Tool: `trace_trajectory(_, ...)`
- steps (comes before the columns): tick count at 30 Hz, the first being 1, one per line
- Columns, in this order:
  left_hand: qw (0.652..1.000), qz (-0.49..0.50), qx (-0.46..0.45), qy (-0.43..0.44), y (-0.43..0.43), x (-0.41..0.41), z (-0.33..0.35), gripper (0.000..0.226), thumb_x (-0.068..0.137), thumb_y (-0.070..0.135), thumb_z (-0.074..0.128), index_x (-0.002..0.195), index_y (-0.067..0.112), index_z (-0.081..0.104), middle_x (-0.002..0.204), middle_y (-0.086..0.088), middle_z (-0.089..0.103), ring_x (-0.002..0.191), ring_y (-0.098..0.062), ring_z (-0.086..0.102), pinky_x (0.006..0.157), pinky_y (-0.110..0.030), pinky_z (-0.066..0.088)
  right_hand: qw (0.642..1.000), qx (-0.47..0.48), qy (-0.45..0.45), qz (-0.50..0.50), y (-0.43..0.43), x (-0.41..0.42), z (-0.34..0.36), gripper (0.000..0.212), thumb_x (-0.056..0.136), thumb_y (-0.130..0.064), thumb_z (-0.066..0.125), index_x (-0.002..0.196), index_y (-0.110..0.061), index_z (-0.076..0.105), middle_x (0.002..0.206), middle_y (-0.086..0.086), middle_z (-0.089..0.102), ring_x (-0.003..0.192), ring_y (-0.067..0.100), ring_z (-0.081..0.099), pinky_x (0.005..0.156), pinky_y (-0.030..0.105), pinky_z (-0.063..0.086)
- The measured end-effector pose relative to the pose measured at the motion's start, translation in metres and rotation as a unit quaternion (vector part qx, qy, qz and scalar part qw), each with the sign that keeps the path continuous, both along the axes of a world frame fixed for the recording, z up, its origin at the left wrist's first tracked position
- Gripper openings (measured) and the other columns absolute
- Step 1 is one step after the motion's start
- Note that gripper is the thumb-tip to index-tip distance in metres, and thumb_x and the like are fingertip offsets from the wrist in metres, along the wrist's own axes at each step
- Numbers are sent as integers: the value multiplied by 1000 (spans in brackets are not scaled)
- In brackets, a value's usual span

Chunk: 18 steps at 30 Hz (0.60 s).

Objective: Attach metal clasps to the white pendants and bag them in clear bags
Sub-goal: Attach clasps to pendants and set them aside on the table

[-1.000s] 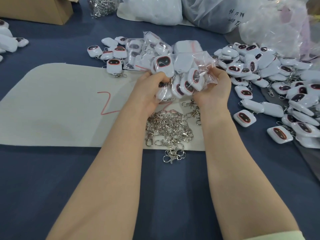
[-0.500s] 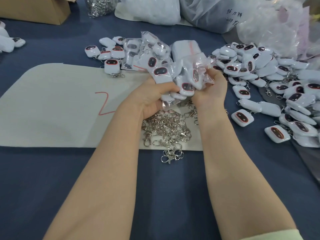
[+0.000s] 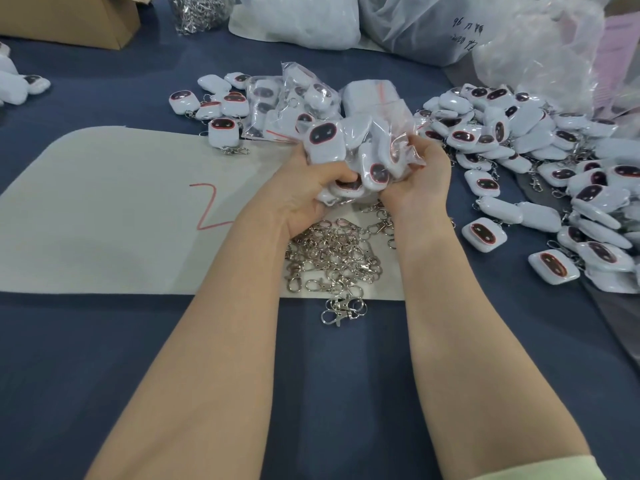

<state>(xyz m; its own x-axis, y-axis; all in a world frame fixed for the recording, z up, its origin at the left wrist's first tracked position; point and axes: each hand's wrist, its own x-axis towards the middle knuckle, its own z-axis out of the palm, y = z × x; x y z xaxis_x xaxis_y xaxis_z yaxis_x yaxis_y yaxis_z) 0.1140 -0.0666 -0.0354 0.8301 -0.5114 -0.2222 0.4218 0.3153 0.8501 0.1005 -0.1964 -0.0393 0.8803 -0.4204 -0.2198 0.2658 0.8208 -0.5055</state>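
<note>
Left hand [image 3: 304, 197]: fingers were curled round the left underside of a bundle of bagged pendants [image 3: 346, 147], gripping it.
Right hand [image 3: 417, 181]: clamped on the right side of the same bundle, with its fingers closed over crinkled plastic.
Bagged pendants: held between the two hands just above the centre of the frame. They were white pieces with dark oval faces rimmed in red, inside clear bags.
Clasps [image 3: 332, 252]: a silver heap lay just below the hands on the lower right edge of the mat [image 3: 104, 209]. A few had spilled onto the bench [image 3: 311, 393].
Loose pendants [image 3: 519, 147]: a large heap filled the right of the frame, some with clasps fitted.
Small group of pendants [image 3: 221, 109]: lay at upper centre-left, by the mat's top edge, with clasps showing on some.
Other filled bags [image 3: 270, 105]: lay behind the bundle, at upper centre.
Stack of clear bags [image 3: 370, 93]: sat just right of those, with a red strip on top.
Mat: pale, on the left half of the frame, with a red mark [image 3: 207, 207] near the left forearm.
Bench: covered in dark blue cloth.
Box [image 3: 69, 15]: cardboard, in the upper left corner.
Large plastic sacks [image 3: 298, 22]: stood along the top edge.
</note>
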Motion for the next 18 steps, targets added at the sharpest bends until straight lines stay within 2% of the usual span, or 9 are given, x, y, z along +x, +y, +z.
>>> trace_trajectory(2, 1000, -6, -5, -11, 1, 1, -1, 62, 81, -17, 55, 135, 8, 40, 126, -23, 57, 90, -29, 64, 70, -36, 59, 1000, 0, -2, 0, 0, 1, 0, 22, 94, -9, 43, 109, -7, 59, 102, 12, 63, 88, 27, 62, 85, 38, 54)
trace_trajectory(4, 999, -15, 0, -33, 1, 2, -2, 62, 81, -15, 57, 134, 12, 42, 116, -18, 63, 87, -26, 66, 77, -37, 57, 1000, -5, -3, 5, 0, 0, 1, 21, 94, -10, 43, 105, -7, 61, 93, 11, 65, 85, 26, 63, 84, 38, 55)
trace_trajectory(6, 999, -11, 8, -44, 1, 2, -2, 58, 81, -11, 59, 129, 18, 45, 104, -9, 66, 83, -21, 67, 76, -35, 56, 1000, -4, -11, 12, 1, 0, 1, 20, 94, -10, 43, 102, -7, 62, 90, 11, 64, 85, 26, 63, 83, 37, 54)
trace_trajectory(8, 999, -7, 8, -46, 0, 2, -3, 53, 82, -6, 62, 126, 21, 49, 102, -5, 66, 86, -20, 66, 78, -35, 55, 1000, -2, -19, 13, 2, 0, 1, 20, 94, -8, 43, 101, -7, 61, 90, 10, 62, 87, 26, 61, 87, 37, 52)
trace_trajectory(11, 999, -12, 6, -50, 0, 2, -5, 49, 84, -1, 64, 126, 18, 51, 104, -4, 68, 87, -18, 66, 73, -31, 57, 1000, -3, -18, 19, 2, -1, 2, 19, 94, -9, 43, 93, -6, 62, 84, 10, 63, 77, 24, 63, 75, 33, 55)
trace_trajectory(13, 999, -15, 11, -51, 1, 3, -5, 41, 85, -2, 62, 120, 17, 54, 101, -4, 68, 84, -19, 66, 72, -30, 56, 1000, -4, -19, 21, 3, -2, 2, 20, 94, -10, 43, 87, -7, 61, 78, 9, 64, 69, 22, 63, 68, 31, 55)
trace_trajectory(16, 998, -32, -10, -46, 2, 4, -4, 20, 86, 3, 61, 103, 14, 59, 91, -6, 70, 78, -20, 68, 66, -30, 58, 999, -24, -11, 19, 3, -3, 3, 19, 93, -12, 45, 92, -7, 63, 87, 9, 66, 75, 24, 65, 73, 32, 56)
trace_trajectory(18, 998, -32, -38, -24, 1, 5, -3, 17, 87, 14, 65, 104, 14, 62, 93, -7, 74, 79, -21, 71, 64, -32, 59, 999, -36, -14, 21, 5, -1, 4, 19, 93, -12, 46, 101, -7, 62, 95, 11, 66, 82, 25, 65, 79, 34, 57)
